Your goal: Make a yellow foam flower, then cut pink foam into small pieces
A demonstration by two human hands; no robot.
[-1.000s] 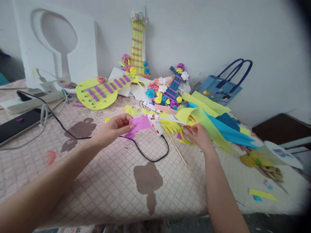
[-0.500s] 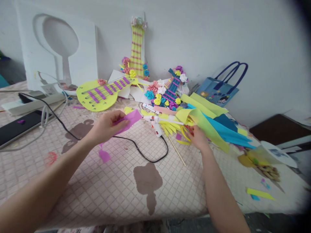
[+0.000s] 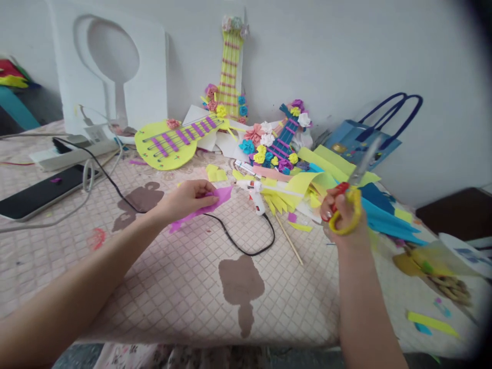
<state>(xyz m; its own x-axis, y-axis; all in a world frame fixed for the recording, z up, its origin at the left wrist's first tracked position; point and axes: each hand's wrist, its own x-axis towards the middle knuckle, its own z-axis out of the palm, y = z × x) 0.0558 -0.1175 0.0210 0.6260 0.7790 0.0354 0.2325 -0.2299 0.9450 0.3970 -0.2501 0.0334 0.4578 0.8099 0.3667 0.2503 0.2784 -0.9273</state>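
My left hand (image 3: 188, 201) pinches a piece of purple paper (image 3: 215, 202) low over the quilted table cover (image 3: 184, 287). My right hand (image 3: 343, 218) grips a pair of scissors with yellow and red handles (image 3: 348, 205), lifted off the table, their blades pointing up and to the right. A white glue gun (image 3: 255, 197) lies between my hands, and its black cord (image 3: 246, 246) loops toward me. A thin wooden stick (image 3: 289, 240) lies just left of my right hand.
Yellow and blue paper sheets (image 3: 369, 205) are heaped at the right. Paper guitars with flowers (image 3: 172, 143) lean on the wall, next to a white foam board (image 3: 111, 72). A blue gift bag (image 3: 361, 143) stands behind. A power strip (image 3: 73, 151) and phone (image 3: 34, 195) lie left.
My right hand has drawn the scissors out of the paper heap and raised them. My left hand has lowered the purple paper toward the table. The camera has shifted slightly left.
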